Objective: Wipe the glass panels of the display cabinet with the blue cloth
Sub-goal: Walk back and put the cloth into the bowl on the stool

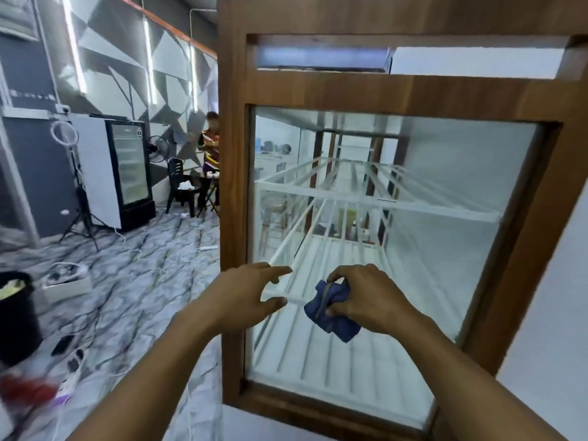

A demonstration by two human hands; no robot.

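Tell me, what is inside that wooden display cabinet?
Through the glass panel of the cabinet show white slatted shelves, apparently bare. The hands and the blue cloth hide part of the lower shelf.

two bare forearms, left hand, right hand, no sleeves, unadorned fingers

Blue cloth; brown woodgrain cabinet frame (white racks inside); floor grey, seemingly marble-veined.
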